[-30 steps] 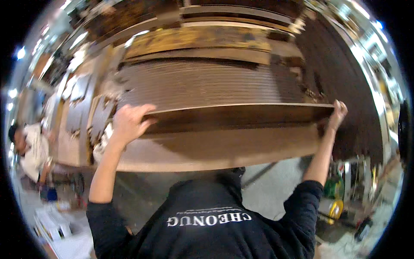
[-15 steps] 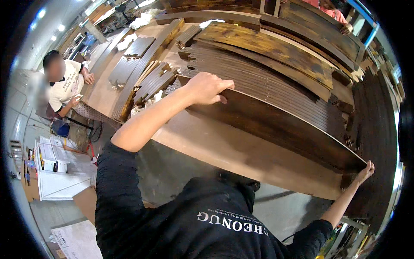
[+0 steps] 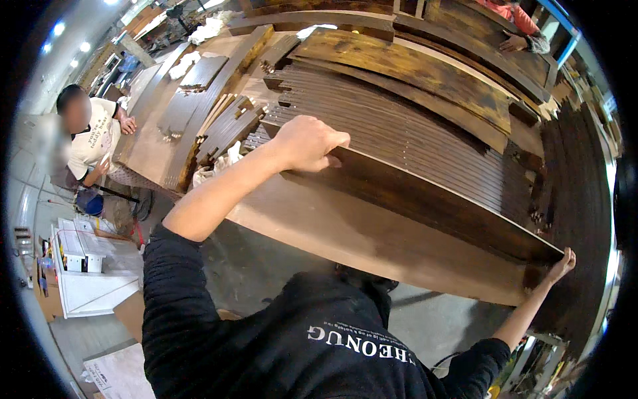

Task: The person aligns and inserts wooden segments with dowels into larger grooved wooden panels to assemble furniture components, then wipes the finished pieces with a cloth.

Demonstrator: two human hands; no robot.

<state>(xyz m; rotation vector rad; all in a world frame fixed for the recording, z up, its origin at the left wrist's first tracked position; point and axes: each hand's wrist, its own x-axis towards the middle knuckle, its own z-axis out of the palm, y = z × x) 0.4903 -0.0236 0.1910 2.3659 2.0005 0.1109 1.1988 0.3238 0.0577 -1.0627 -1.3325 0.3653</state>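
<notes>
A wide, light-brown counter [image 3: 312,206] runs slantwise across the view, its bare front strip nearest the viewer. Along that strip, a long dark board [image 3: 425,206] is held on its long edge; its lower side appears to meet the surface. Just behind it, many narrow dark slats [image 3: 399,143] lie side by side in a broad layer. To the left are a shorter bundle of slats [image 3: 229,133], a crumpled white cloth [image 3: 216,166] beside it, and a long dark plank [image 3: 246,63] pointing away from the viewer.
</notes>
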